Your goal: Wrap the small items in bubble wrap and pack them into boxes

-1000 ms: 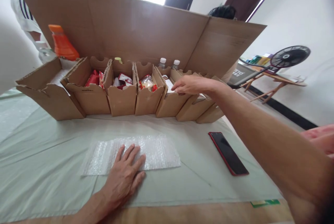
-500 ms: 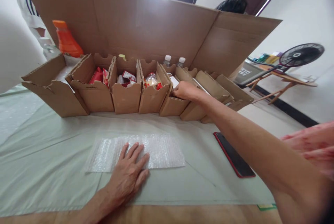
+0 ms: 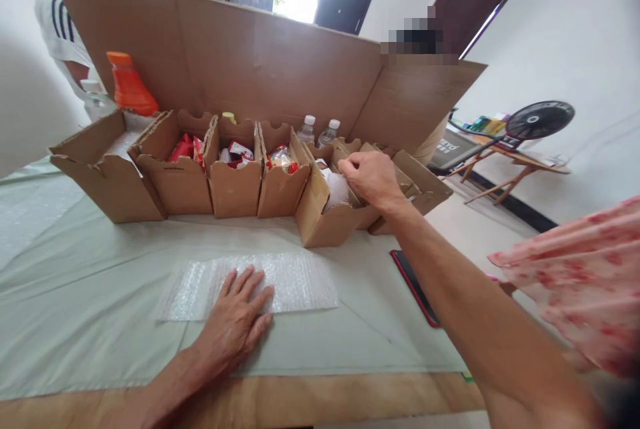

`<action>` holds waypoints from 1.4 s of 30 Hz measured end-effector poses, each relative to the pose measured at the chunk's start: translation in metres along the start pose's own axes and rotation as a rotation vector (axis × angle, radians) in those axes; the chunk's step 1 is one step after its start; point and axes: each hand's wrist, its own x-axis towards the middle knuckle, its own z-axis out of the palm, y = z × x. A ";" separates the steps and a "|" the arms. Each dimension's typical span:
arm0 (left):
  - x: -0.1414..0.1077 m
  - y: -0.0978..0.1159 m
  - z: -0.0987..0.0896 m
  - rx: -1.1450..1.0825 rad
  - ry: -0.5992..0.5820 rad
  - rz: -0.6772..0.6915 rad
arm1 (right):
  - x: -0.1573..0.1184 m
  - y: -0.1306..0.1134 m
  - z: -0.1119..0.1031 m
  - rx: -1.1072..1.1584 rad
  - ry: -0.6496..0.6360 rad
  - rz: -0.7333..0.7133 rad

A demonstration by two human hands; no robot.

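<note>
My left hand (image 3: 240, 316) lies flat, fingers spread, on a folded piece of bubble wrap (image 3: 295, 289) on the cloth. My right hand (image 3: 370, 177) is at the top of a cardboard box (image 3: 327, 224) in the row, its fingers pinched together. They grip a whitish, soft-looking sheet (image 3: 336, 189) that rises from this box; its exact kind is unclear. That box juts out in front of its neighbours and tilts a little. To its left, one box holds a clear packet (image 3: 283, 160), another red-and-white packets (image 3: 238, 152).
A tall cardboard panel (image 3: 280, 49) stands behind the boxes. An orange bottle (image 3: 130, 86) and clear bottles (image 3: 327, 132) stand there too. A red-edged phone (image 3: 413, 289) lies under my right forearm. A fan (image 3: 537, 119) is at the right; people are partly hidden behind the panel.
My right hand has risen out of the box, and the whitish sheet now shows at its fingers. The box has shifted forward. My left hand stays on the bubble wrap.
</note>
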 end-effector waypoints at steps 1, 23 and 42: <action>0.000 0.003 -0.005 0.005 0.032 -0.013 | -0.001 0.006 -0.003 0.048 0.014 -0.008; 0.208 0.051 0.014 -0.428 -0.162 -0.079 | -0.103 0.097 -0.031 1.091 0.607 0.061; 0.063 0.077 -0.040 -1.892 -0.002 -0.598 | -0.206 -0.014 0.088 1.680 -0.034 0.367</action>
